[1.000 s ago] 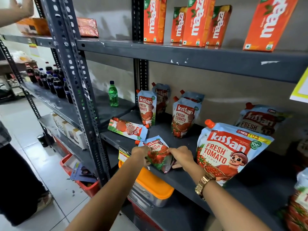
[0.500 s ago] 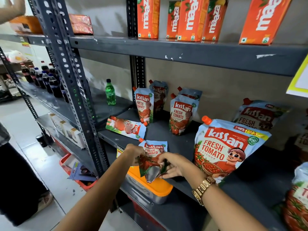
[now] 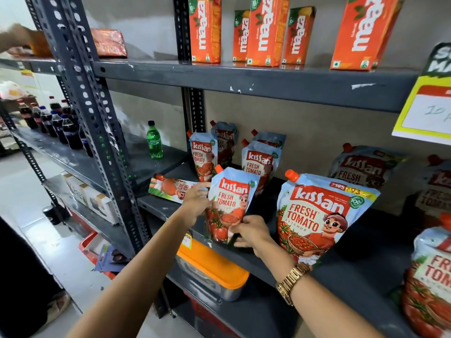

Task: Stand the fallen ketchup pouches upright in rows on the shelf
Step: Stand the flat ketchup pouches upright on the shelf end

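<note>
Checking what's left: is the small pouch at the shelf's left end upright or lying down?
Lying down. The pouch rests flat on the shelf, label sideways, cap pointing left, behind the left hand.

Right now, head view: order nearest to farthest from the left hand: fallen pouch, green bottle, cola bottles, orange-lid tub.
From the left hand:
1. Fallen pouch, lying flat just left of it.
2. Orange-lid tub, on the shelf below.
3. Green bottle, upper left, next bay.
4. Cola bottles, far left.
</note>
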